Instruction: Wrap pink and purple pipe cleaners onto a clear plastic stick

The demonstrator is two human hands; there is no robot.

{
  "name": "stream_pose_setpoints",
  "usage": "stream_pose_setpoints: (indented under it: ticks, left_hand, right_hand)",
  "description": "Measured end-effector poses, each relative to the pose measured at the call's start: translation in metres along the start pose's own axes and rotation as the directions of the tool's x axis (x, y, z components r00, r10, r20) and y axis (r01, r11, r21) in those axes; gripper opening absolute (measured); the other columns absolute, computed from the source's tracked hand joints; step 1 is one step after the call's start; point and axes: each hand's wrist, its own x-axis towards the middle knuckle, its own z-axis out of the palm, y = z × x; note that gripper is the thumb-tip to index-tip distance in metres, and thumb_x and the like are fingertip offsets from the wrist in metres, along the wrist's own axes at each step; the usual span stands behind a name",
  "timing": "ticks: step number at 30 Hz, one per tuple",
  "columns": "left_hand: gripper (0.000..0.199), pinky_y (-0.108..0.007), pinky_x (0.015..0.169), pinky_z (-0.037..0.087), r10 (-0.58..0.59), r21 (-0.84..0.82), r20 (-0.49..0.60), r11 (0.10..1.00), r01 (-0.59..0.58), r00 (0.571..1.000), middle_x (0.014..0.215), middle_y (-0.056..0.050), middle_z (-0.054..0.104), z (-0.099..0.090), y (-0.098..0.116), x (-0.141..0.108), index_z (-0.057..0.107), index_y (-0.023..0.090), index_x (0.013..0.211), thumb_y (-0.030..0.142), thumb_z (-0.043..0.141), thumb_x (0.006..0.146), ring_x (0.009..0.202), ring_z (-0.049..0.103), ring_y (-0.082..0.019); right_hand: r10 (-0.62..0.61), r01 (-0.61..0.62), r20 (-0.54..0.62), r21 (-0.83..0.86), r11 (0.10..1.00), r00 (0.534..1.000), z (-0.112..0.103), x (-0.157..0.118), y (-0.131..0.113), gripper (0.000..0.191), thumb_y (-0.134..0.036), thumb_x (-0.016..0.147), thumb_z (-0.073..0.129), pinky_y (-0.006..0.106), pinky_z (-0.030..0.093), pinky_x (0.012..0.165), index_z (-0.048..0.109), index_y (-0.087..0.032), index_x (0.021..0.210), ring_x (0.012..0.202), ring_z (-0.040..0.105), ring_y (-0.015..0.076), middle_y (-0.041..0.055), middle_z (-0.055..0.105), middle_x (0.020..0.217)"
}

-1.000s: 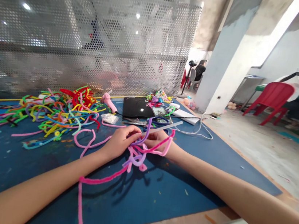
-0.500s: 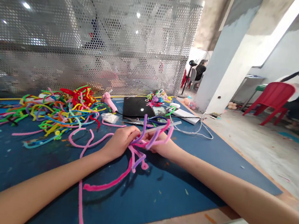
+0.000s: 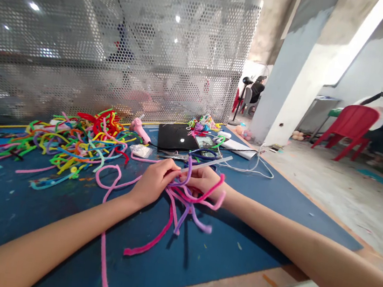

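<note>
Near the middle of the blue table, my left hand (image 3: pixel 156 180) is closed, thumb against its curled index finger, on the gathered end of a bundle of pink and purple pipe cleaners (image 3: pixel 190 195). My right hand (image 3: pixel 208 179) touches the same bundle from the other side with bent fingers. A thin whitish translucent stick (image 3: pixel 212 164) slants up and right from between the hands. Loose ends fan out below and to the right, among them a dark pink strand (image 3: pixel 150 247). One long light pink pipe cleaner (image 3: pixel 102 263) loops beside my left wrist and runs under that forearm.
A tangled pile of many-coloured pipe cleaners (image 3: pixel 82 141) covers the table's left. Behind my hands lie a pink handheld tool (image 3: pixel 140 131), a small clear bag (image 3: pixel 141 150), a black flat object (image 3: pixel 173 137) and a white cable (image 3: pixel 262 168). A perforated metal screen (image 3: pixel 119 49) stands behind.
The bundle has turned between my fingers. Its purple and pink ends swing right and spread wider, and the dark pink strand has shifted right. Both hands stay nearly in place.
</note>
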Motion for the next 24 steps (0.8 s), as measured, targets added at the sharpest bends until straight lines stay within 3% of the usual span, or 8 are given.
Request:
stream_pose_setpoints:
  ticks: [7,11,13,17,24]
  left_hand:
    - [0.018,-0.026,0.068,0.04,-0.025,-0.02,0.003,0.999,0.025,1.0,0.077,-0.001,0.062,0.0,0.001,0.001,0.055,0.018,0.079,0.032,0.048,0.088,0.073,0.057,-0.016]
    - [0.018,-0.026,0.068,0.042,-0.098,-0.11,0.022,0.989,0.099,0.995,0.079,-0.001,0.064,0.002,-0.003,0.003,0.059,0.018,0.084,0.035,0.052,0.085,0.072,0.058,-0.016]
    - [0.018,-0.026,0.067,0.043,-0.14,-0.196,0.04,0.97,0.145,0.989,0.079,-0.002,0.065,0.003,-0.008,0.004,0.061,0.017,0.082,0.034,0.056,0.082,0.071,0.059,-0.016]
    - [0.018,-0.025,0.065,0.045,-0.208,-0.428,0.117,0.872,0.238,0.971,0.075,-0.002,0.066,0.005,-0.016,0.007,0.061,0.015,0.076,0.032,0.065,0.073,0.067,0.06,-0.015]
    - [0.037,-0.021,0.054,0.044,-0.357,-0.681,0.127,0.647,0.343,0.926,0.068,0.001,0.066,0.003,-0.016,0.011,0.046,0.017,0.072,0.028,0.078,0.057,0.057,0.06,-0.012]
  right_hand:
    - [0.032,-0.031,0.037,-0.025,0.999,0.999,0.0,-0.003,-0.004,0.039,-0.031,0.058,0.078,0.017,0.031,0.044,0.069,-0.01,0.089,0.047,0.045,0.0044,-0.0027,0.06,0.06]
    - [0.078,-0.075,0.049,-0.076,0.994,0.996,-0.002,-0.002,-0.001,0.027,-0.024,0.059,0.076,0.014,0.03,0.039,0.065,-0.012,0.08,0.042,0.046,0.0041,-0.0049,0.058,0.053]
    - [0.139,-0.134,0.055,-0.086,0.987,0.989,-0.002,-0.003,-0.001,0.025,-0.024,0.061,0.075,0.016,0.036,0.038,0.061,-0.013,0.078,0.042,0.052,0.0076,-0.0038,0.059,0.051]
    - [0.238,-0.233,0.106,-0.056,0.971,0.965,-0.001,-0.007,-0.003,0.025,-0.028,0.065,0.072,0.023,0.049,0.041,0.058,-0.015,0.08,0.047,0.061,0.0154,-0.0019,0.061,0.051]
    - [0.243,-0.213,0.157,-0.184,0.96,0.957,-0.004,-0.012,-0.013,0.022,-0.03,0.063,0.074,0.018,0.046,0.038,0.06,-0.014,0.069,0.045,0.059,0.0117,-0.0024,0.061,0.052]
